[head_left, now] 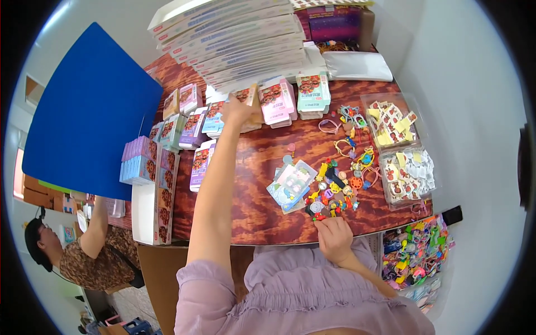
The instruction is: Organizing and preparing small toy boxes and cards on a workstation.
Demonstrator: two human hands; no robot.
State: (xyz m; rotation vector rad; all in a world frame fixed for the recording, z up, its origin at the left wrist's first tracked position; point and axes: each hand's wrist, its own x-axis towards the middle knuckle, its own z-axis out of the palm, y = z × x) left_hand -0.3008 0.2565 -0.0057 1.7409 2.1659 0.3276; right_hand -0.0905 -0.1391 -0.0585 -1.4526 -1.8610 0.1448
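Observation:
My left hand [241, 109] reaches far across the wooden table [257, 184] and grips a small printed box [252, 100] at the foot of a tall leaning stack of flat white cartons [234, 39]. Beside it stand rows of small pink, purple and teal boxes [279, 99]. My right hand [334, 237] rests at the table's near edge, fingers curled, touching small colourful charms [332, 192] scattered there. A few blister cards [291, 185] lie left of the charms.
A blue board [89, 111] stands at the left. Two clear trays of stickers [399, 151] sit at the right, a bin of colourful trinkets [413, 254] below them. An open white box of packs [153, 190] lies left. Another person [84, 251] sits at lower left.

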